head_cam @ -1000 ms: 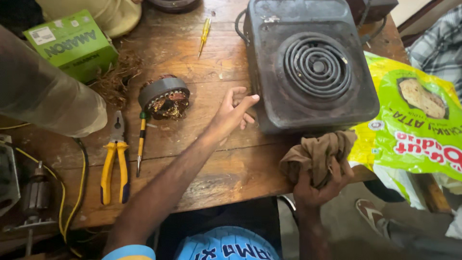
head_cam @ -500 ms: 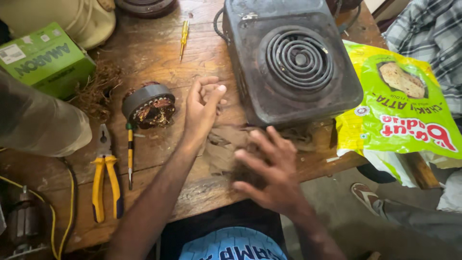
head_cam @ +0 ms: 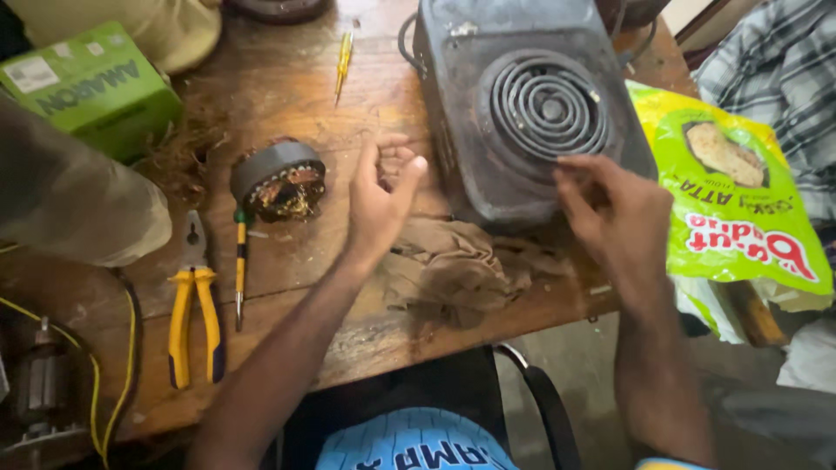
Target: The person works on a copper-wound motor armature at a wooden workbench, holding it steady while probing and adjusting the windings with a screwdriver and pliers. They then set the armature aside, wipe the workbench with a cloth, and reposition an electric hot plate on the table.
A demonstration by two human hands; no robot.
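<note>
A dark electric coil stove stands on the wooden table. My right hand hovers at the stove's near right corner, fingers spread, holding nothing. My left hand is raised just left of the stove, fingers loosely curled and empty. A crumpled brown rag lies on the table in front of the stove, between my two hands. Left of my left hand sits a round motor stator with copper windings.
Yellow-handled pliers and a small screwdriver lie left of the stator. A green box and a yellow tester screwdriver sit farther back. A green food bag hangs off the right edge. Another person's sleeve rests at left.
My right hand laid the brown rag on the table, let go, and moved right to the stove's corner. My left hand lifted off the table beside the stove.
</note>
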